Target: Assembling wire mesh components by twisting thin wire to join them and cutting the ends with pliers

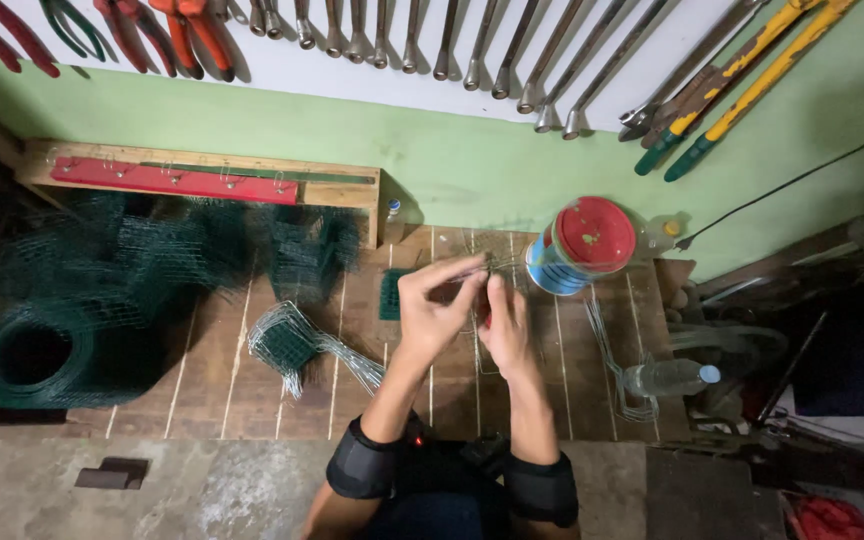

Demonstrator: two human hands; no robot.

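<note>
Mid-frame: thin wire [480,268] lying left-right, pinched by left hand [434,312] fingers; right hand [504,322] just below, closed on something red.

Landmark: tin [580,245] on worktop [222,380], near wall. Hands left of tin. Plastic bottle [667,377] before tin, to right. Wire-mesh roll [37,350] far left of tin. Wrenches [512,55] on wall behind tin.

Thin bent wire [482,268], pinched above workbench
</note>
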